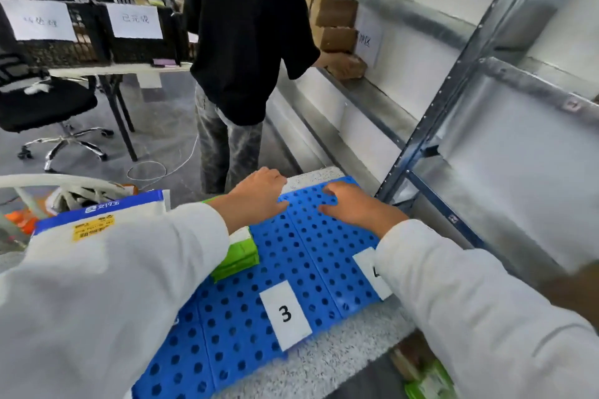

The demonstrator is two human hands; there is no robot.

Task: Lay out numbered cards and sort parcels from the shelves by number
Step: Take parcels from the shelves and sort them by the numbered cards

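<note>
A blue perforated board (291,256) lies on a speckled grey table (343,356). On its near edge sits a white card marked 3 (285,314); a second white card (372,272) to the right is half hidden by my right sleeve. My left hand (259,194) rests on the board's far left edge, fingers loosely bent, holding nothing. My right hand (353,204) presses flat on the board's far right part. A green and white parcel (240,253) lies on the board under my left forearm. A white and blue parcel (97,220) sits at the left.
A person in a black shirt (243,26) stands ahead, reaching to brown boxes (337,29) on a metal shelf (486,107). Black crates with paper labels (87,29) stand on a table at the far left, an office chair (42,107) below. Green packs (428,385) lie lower right.
</note>
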